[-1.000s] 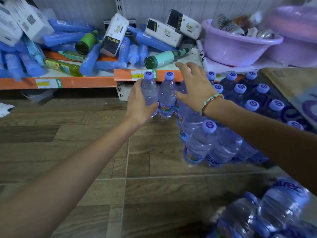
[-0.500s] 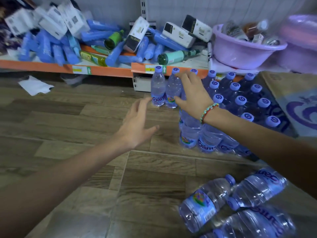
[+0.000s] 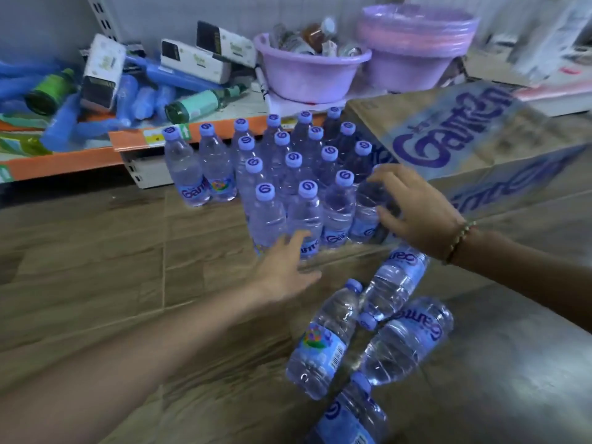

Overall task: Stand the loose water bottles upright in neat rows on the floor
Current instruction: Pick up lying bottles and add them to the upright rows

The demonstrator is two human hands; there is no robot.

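Note:
Several clear water bottles with purple caps stand upright in rows (image 3: 288,174) on the wood-pattern floor, with two more upright bottles (image 3: 200,168) just left of the block. Several loose bottles (image 3: 323,338) lie on their sides at the lower right. My left hand (image 3: 285,267) hovers with spread fingers in front of the nearest row and holds nothing. My right hand (image 3: 413,206), wearing a beaded bracelet, reaches with relaxed fingers at the right end of the front row, beside the end bottle (image 3: 368,213).
A cardboard water carton (image 3: 480,136) lies right of the rows. Behind them runs a low orange-edged shelf (image 3: 64,161) piled with blue packs, boxes and green bottles. Two purple basins (image 3: 310,72) sit on the shelf further right.
Both hands have drawn back from the far bottles to the near row. The view has dropped and shifted right, bringing more of the lying bottles into sight.

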